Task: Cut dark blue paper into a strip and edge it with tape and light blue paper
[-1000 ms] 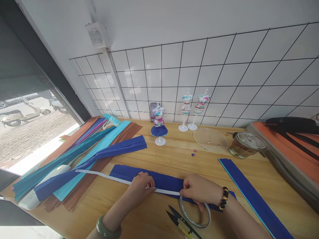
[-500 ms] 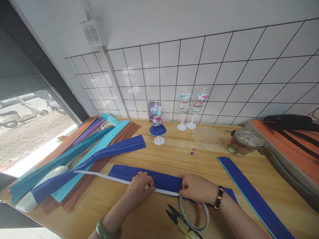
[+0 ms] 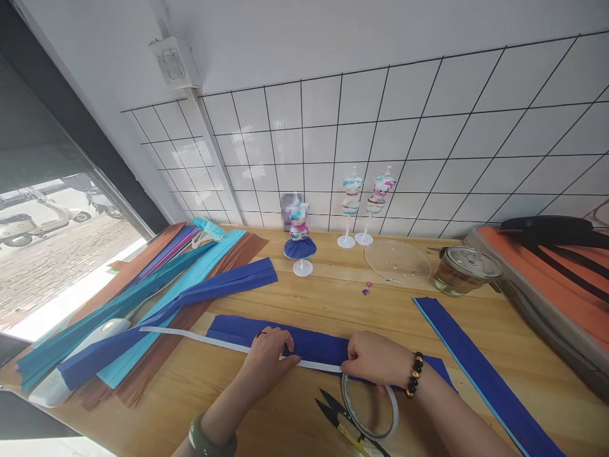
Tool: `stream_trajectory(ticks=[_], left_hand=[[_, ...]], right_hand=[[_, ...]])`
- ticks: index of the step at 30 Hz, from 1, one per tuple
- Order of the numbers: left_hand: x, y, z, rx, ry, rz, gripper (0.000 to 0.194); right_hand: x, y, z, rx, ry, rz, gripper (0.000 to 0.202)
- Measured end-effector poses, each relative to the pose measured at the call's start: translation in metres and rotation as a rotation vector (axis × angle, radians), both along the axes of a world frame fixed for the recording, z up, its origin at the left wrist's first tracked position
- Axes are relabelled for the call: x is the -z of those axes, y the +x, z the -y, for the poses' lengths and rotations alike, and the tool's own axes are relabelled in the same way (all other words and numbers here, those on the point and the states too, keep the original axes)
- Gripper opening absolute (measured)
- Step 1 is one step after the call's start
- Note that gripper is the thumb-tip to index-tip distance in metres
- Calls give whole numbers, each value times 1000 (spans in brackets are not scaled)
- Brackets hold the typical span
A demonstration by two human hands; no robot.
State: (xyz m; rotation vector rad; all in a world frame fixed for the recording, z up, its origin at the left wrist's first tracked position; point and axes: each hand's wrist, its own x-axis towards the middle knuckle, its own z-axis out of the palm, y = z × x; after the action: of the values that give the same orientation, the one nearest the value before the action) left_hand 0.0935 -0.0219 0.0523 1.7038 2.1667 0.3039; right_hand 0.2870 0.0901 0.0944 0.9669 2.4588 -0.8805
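Observation:
A dark blue strip of crepe-like paper (image 3: 318, 343) lies crosswise in front of me. Along its near edge runs a narrow white tape (image 3: 216, 341), whose loose end reaches left over the other strips. My left hand (image 3: 272, 355) bends over the tape and the paper, thumb on the tape, the fingers curled. To its right, my right hand (image 3: 378, 360) pinches the tape where it meets the tape roll (image 3: 394, 406); its fingertips are partly hidden. The roll stands under that hand, overlapping thread snips (image 3: 340, 422) with dark blades and a yellow handle.
Folded coloured paper strips (image 3: 190, 285) and a white power strip (image 3: 52, 384) lie left. Behind stand a small dress form (image 3: 299, 241) in a blue skirt and two bare forms (image 3: 352, 203). A lidded glass jar (image 3: 464, 273) and another blue strip (image 3: 480, 371) are right.
My left hand has slid slightly right along the tape, its thumb and index finger now a bit further apart. My right hand stays in place on the tape. The view has shifted slightly.

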Motion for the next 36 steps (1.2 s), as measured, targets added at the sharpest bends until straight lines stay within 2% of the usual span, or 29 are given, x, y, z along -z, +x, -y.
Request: stream_trajectory(ticks=[6,16,22,28,31,33,36], left_hand=[[-5,12,-3,-61,-28,-97,23],[-12,52,-14,-215,-101,-300,55],[-14,63,-18,-241,-142,-379,68],[-14,71,-19,-249,-143,-397,71],[-16,65,-19,-245,-149,-293,70],[-18,54,-17,-222,-150,-194,61],[-20,31,-15,-145,-128,-69,33]], right_hand=[[0,0,1,-10,20,11,32],[7,2,-1,-24,42,6,30],[5,1,1,-27,58,14,29],[3,0,3,-42,96,20,28],[5,0,3,-50,110,20,27],[4,0,2,-53,109,24,27],[3,1,2,-60,82,30,28]])
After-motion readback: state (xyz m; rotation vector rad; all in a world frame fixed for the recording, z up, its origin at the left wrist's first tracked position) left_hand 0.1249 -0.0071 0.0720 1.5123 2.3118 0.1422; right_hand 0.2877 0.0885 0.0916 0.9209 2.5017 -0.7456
